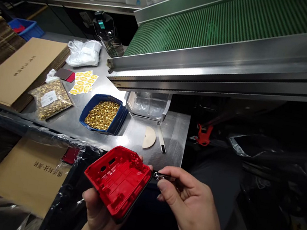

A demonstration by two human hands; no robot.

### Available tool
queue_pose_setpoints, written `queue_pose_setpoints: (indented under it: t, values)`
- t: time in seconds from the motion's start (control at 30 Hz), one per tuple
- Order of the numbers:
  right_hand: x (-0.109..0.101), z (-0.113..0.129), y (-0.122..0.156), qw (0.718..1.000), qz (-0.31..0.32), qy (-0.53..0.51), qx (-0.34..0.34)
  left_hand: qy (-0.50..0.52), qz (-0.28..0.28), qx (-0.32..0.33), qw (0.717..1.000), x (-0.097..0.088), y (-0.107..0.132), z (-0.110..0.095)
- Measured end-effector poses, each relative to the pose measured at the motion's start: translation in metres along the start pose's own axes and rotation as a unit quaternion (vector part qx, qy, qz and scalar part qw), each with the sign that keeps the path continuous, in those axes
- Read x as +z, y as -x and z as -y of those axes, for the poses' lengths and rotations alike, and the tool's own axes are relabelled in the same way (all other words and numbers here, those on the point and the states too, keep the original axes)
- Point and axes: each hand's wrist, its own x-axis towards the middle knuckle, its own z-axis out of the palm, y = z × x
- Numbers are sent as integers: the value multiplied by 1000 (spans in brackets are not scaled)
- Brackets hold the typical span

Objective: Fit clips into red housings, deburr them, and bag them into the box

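Observation:
My left hand (pixel 97 215) grips a red plastic housing (pixel 117 180) from below, its ribbed inner side facing up. My right hand (pixel 191 207) is closed in a pinch on a small dark metal tool (pixel 160 177), whose tip touches the right edge of the housing. Both hands are low in the view, in front of the steel table (pixel 178 135).
On the table lie a blue tray of small brass parts (pixel 103 114), a bag of brass parts (pixel 51 100), yellow sticker sheets (pixel 84 82), a white disc (pixel 149 137), a clear plastic bin (pixel 148 104) and flat cardboard (pixel 21 69). A green conveyor (pixel 232 30) runs above.

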Motion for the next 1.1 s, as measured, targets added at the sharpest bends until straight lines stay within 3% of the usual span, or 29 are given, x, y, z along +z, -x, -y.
queue_pose_setpoints:
  t: [0.17, 0.27, 0.33, 0.43, 0.5, 0.6, 0.77, 0.9, 1.03, 1.1]
  values:
    - [1, -2, 2, 1000, -16, 18, -14, -62, -75, 22, 995, -6, 7, 0]
    - [-2, -1, 0, 1000, -14, 20, -6, -73, -79, 15, 994, -5, 6, 0]
    - [-10, 2, -2, 998, 50, 6, 25, -46, -54, 0, 997, -2, 1, 0]
    - [-24, 7, -6, 977, 197, -24, 77, 7, -19, -22, 1000, 4, -8, 0]
    - [-32, 8, -7, 968, 232, -27, 91, 28, -10, -31, 999, 6, -12, 0]
    - [-33, 2, -9, 979, 185, -6, 88, 46, -8, -48, 998, 8, -14, -2]
    - [-18, -10, -9, 992, 106, 6, 74, 45, -18, -50, 998, 5, -11, -3]
    - [-6, -7, -14, 990, 127, 9, 53, 0, -28, -23, 999, -3, -5, 3]
    - [-6, -1, -20, 985, 167, -27, 43, -157, -21, 26, 987, -4, 2, 2]
    - [-12, -2, -21, 981, 181, -31, 62, -193, -8, -3, 981, 0, 6, -3]
